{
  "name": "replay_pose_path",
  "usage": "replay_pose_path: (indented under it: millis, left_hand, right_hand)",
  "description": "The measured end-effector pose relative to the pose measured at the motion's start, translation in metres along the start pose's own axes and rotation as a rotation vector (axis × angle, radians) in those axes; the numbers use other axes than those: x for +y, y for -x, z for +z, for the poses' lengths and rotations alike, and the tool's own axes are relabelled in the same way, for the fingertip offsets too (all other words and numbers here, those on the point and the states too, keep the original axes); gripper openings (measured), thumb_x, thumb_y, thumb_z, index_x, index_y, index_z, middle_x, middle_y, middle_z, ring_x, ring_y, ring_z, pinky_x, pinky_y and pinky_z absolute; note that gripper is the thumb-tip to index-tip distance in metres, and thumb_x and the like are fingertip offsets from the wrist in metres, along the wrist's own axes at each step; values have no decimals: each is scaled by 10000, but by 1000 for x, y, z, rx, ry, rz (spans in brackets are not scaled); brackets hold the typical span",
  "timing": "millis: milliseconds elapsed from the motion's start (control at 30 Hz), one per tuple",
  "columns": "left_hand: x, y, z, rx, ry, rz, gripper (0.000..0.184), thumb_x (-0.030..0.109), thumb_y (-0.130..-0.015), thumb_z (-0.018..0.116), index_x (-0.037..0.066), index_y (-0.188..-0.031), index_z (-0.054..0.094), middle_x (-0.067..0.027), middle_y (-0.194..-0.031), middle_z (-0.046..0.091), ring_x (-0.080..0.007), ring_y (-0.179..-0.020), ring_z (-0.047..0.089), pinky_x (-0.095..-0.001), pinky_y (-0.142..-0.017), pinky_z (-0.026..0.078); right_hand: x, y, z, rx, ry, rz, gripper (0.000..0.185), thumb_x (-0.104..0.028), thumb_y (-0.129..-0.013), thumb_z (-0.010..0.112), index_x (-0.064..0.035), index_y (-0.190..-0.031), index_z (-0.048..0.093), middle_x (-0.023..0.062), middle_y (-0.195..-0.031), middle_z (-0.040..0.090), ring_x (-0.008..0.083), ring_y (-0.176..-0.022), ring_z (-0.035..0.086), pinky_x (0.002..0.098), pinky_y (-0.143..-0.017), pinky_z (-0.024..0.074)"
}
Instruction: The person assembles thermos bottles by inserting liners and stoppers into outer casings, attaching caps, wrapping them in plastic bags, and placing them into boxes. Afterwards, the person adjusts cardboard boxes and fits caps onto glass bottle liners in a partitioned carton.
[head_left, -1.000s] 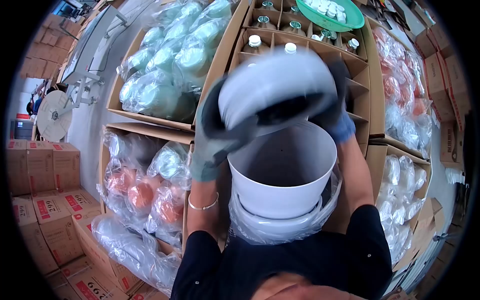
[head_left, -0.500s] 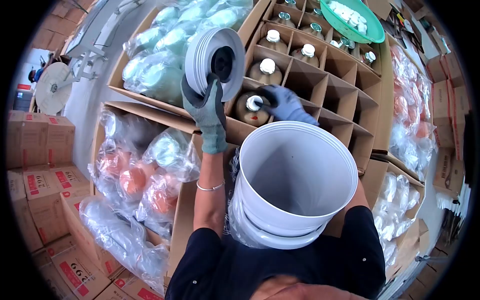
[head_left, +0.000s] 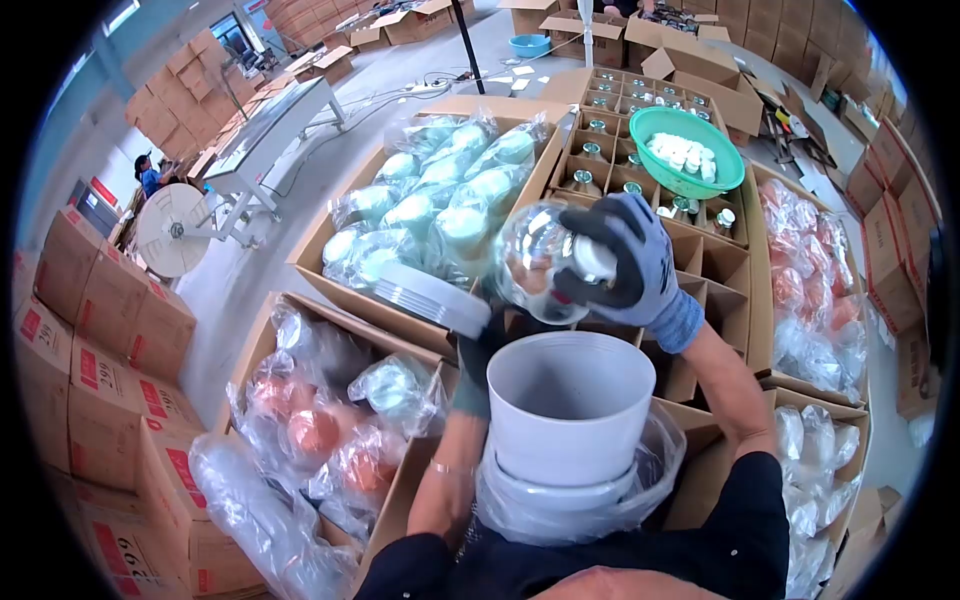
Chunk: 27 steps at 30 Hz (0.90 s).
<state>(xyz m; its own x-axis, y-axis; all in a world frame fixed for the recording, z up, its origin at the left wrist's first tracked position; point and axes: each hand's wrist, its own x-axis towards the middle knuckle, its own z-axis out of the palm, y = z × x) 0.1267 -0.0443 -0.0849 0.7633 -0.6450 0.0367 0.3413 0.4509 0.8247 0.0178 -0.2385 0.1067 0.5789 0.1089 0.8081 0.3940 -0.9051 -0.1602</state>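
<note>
My gloved right hand grips a clear round glass bottle by its white-capped neck, tilted above the divided carton. Beside it, my gloved left hand holds a grey ribbed lid on edge; the fingers are mostly hidden behind the lid and blurred. Below both hands an open grey bucket stands upright against my body, with clear plastic film around its lower part.
A green basin of white caps rests on the divided carton. Cartons of wrapped green pieces and orange pieces lie left. More wrapped pieces are at right. A person is far left.
My right hand has lifted a bottle out of the divided carton. The lid in my left hand has turned and come lower. The view has tilted up, showing more of the room.
</note>
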Motion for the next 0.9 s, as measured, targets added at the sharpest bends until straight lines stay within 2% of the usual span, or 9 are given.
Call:
replay_pose_path:
  millis: [100, 167, 300, 400, 500, 700, 800, 833, 900]
  left_hand:
    - [25, -30, 40, -132, 222, -35, 548, 431, -911, 511, 72, -1320, 448, -93, -1243, 531, -224, -1128, 523, -405, -967, 439]
    - [32, -38, 56, -185, 289, -59, 558, 439, -909, 510, 69, -1323, 445, -95, -1247, 529, -226, -1133, 521, -406, -973, 435]
    - [19, -17, 62, -224, 322, -98, 578, 453, -907, 509, 65, -1330, 439, -100, -1256, 526, -229, -1143, 517, -408, -984, 428]
    - [-9, 12, 44, -200, 294, -139, 593, 463, -904, 508, 61, -1334, 435, -104, -1262, 523, -231, -1150, 514, -410, -993, 422]
    - [-32, 49, 16, -149, 222, -182, 608, 474, -902, 506, 58, -1339, 431, -108, -1269, 520, -234, -1158, 510, -412, -1001, 416]
    - [-45, 86, -9, -64, 52, -230, 638, 495, -898, 504, 51, -1349, 422, -116, -1281, 515, -239, -1173, 504, -415, -1019, 405]
    - [18, 81, 41, -312, 16, -114, 633, 466, -928, 465, 44, -1388, 357, -109, -1339, 466, -242, -1214, 476, -423, -1055, 371]
    - [24, 76, 36, -156, 531, -300, 541, 378, -965, 437, 33, -1375, 364, -126, -1328, 474, -245, -1206, 487, -410, -1043, 387]
    - [48, 66, 27, -170, 552, -179, 536, 358, -951, 484, 9, -1349, 396, -171, -1278, 515, -311, -1202, 493, -461, -1030, 393]
  right_hand:
    - [-13, 20, -22, -241, 250, -605, 377, -291, -731, 644, -288, -1107, 610, 80, -1124, 529, 257, -975, 532, 443, -809, 489]
    - [-19, 29, -39, -514, 314, -687, 392, -307, -744, 610, -321, -1136, 584, 84, -1283, 486, 296, -1165, 478, 512, -977, 414]
    - [-20, 30, -69, -169, 115, -6, 791, -381, -691, 748, -119, -1375, 449, 162, -1459, 322, 344, -1311, 340, 444, -1092, 271]
    - [-11, 65, -42, 74, -591, 569, 1043, -333, -689, 782, -67, -1485, 162, 119, -1508, 250, 253, -1393, 224, 380, -1145, 194]
    - [-21, 97, -36, -19, -673, 662, 1075, -325, -626, 794, -59, -1478, 194, 106, -1502, 264, 227, -1391, 230, 368, -1146, 191]
    - [-32, 107, -33, -77, -1167, 950, 431, -196, -817, 689, -47, -1182, 513, 62, -1167, 521, 130, -1061, 509, 279, -925, 445]
    - [-28, 99, -32, -280, -1240, 915, 353, -202, -830, 674, -35, -1129, 589, 41, -1079, 597, 110, -993, 549, 273, -878, 483]
    - [-29, 96, -33, -353, -1266, 890, 338, -204, -835, 668, -32, -1119, 604, 35, -1065, 610, 106, -969, 559, 268, -859, 490]
    - [-21, 97, -29, -537, -1248, 851, 341, -226, -841, 661, -30, -1117, 619, 30, -1051, 628, 107, -933, 578, 265, -822, 498]
